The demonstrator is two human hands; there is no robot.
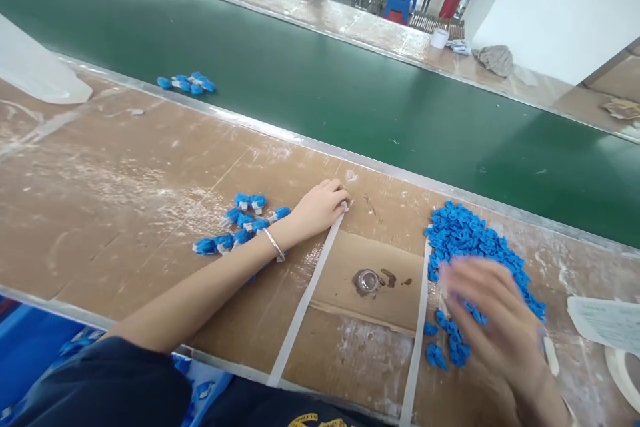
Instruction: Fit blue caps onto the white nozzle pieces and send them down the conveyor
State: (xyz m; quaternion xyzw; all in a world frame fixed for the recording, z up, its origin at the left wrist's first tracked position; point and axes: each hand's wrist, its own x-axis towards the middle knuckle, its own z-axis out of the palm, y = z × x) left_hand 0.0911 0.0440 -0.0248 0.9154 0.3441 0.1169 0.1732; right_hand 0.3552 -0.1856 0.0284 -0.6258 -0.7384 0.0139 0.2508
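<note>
Right of the cardboard (380, 250), the blue pile (467, 230) is partly hidden by the nearer right hand (503, 323) (grip's too blurred to tell, tbh); beyond its left corner, a white strip (307, 293) is touched by the left hand's (323, 205) curled fingers, pinch unclear.

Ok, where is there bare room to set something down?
The green belt is bare but for specks right of its small blue cluster. The table has room left of the blue bundles, and between the white strips, below the cardboard. Crowded: around the right hand and the blue pile.
</note>
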